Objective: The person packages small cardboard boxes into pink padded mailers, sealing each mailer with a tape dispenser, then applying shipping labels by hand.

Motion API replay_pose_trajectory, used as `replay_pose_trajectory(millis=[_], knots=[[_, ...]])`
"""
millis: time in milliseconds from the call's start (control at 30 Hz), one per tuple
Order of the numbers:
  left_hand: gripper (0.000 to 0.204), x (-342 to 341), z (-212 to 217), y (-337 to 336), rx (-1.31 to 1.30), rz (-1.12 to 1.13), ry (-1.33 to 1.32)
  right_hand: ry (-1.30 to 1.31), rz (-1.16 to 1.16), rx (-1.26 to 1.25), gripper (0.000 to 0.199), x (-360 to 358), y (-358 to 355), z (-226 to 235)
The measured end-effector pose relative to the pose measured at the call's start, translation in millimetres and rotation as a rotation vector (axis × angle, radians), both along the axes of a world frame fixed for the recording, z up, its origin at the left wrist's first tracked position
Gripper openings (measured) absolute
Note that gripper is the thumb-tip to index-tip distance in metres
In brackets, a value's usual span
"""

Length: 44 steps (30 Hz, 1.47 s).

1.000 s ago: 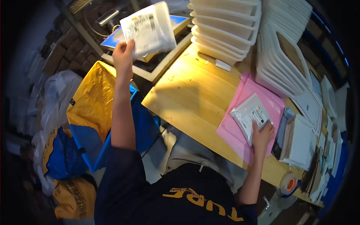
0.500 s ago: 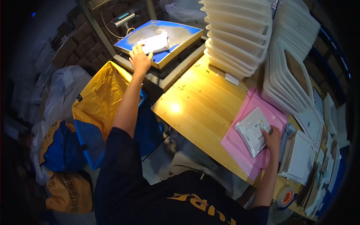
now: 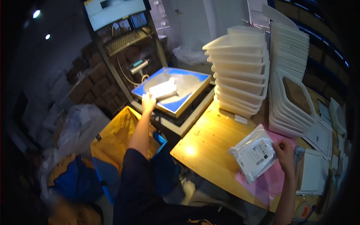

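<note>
A white packet, brightly lit, rests tilted on the blue-and-grey platform of a scale. At its near left corner my left hand grips it with bent fingers. On the right, my right hand pinches the right edge of a clear-and-white plastic mailer with a printed label facing up. The mailer is held tilted above a pink plastic bag lying on the wooden table.
Left of the table an open yellow-and-blue sack stands below the scale. Stacked white plastic trays rise at the back of the table. A monitor and keyboard sit above the scale's display. White envelopes lie at the right.
My right hand has raised the mailer off the pink bag and shifted it a little. My left hand stays at the packet on the scale. The view has tilted up, bringing the monitor in.
</note>
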<state>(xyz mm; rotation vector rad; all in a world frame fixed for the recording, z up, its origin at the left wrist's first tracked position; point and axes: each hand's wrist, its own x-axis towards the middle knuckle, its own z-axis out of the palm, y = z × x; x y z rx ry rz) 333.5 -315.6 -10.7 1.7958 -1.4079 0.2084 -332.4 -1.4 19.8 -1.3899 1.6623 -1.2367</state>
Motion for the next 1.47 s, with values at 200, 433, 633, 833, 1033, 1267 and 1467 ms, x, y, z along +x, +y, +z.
replay_pose_trajectory(millis=[200,433,633,833,1033,1267,1467], knots=[[0.007,24.9,-14.6,65.6,-0.185,-0.072,0.003,-0.489,0.052,-0.128,0.017,136.6,-98.1,6.9],[0.013,122.1,-76.9,213.7,-0.054,0.229,0.132,-0.935,0.193,-0.229,0.024,307.4,-209.9,70.3],[0.027,172.1,-124.0,332.4,0.372,0.341,0.15,-0.342,0.576,-0.028,0.024,260.4,-117.7,-31.0],[0.014,128.1,-85.5,224.1,0.043,0.008,-0.093,-0.467,0.468,-0.063,0.018,170.6,-106.1,-21.4],[0.036,-27.0,9.3,41.7,-0.005,-0.177,-0.275,-0.347,0.023,-0.248,0.016,47.2,-104.4,81.0],[0.053,-27.0,-2.1,-84.3,0.267,-0.047,-0.437,-0.048,-0.527,-0.282,0.024,-123.8,-93.0,60.3],[0.055,2.5,-24.1,-96.0,0.254,-0.117,-0.336,-0.852,-0.582,-0.381,0.043,-233.3,-124.2,-28.9]])
